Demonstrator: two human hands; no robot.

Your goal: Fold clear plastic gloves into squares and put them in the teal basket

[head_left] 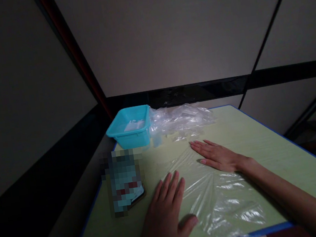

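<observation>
Both hands flat on clear plastic sheet (205, 190), lower center of frame.
Left hand (169, 206) palm down, fingers slightly spread, lower center; right hand (218, 155) open, fingers extended, right of center. Blue basin (134, 139) left of center, beside crumpled clear plastic (185, 117); nothing gripped.

Table-top (twelve o'clock at its far edge): one table (274, 157) bears one blue basket (134, 140) at ten o'clock, one heap of clear plastic (183, 118) at twelve, its separate pieces uncountable, and one phone-like object (138, 193), mostly blurred, at nine. Two hands are present, one left hand (167, 210) at seven o'clock and one right hand (219, 157) at two, with one spread clear sheet (206, 189) reaching six.
</observation>
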